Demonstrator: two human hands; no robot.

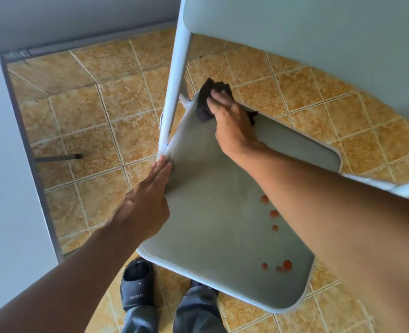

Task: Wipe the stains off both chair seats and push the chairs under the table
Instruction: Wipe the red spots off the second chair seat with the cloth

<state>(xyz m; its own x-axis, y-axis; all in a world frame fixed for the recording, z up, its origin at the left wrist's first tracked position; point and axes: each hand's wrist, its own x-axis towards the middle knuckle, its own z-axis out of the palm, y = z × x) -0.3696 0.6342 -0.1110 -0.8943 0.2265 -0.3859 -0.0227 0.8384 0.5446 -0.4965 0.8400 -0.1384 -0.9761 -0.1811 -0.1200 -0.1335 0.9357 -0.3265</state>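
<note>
Chair seat [205, 200] runs lengthwise from near the feet up toward the backrest [306, 32], over tiled floor. Table edge [8, 164] stands left. Left hand [148, 200], flat-fingered, steadies the seat's left rim; right hand [232, 121] presses a dark cloth [204, 102] at the rear corner; orange stains [274, 213] lie right.

Matt grey seat [213, 212], dark soft cloth [204, 102], smooth painted metal frame [173, 92], mottled floor tiles [107, 111]

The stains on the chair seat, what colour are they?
Orange-red stains, dotted across the grey seat; head view.
</note>
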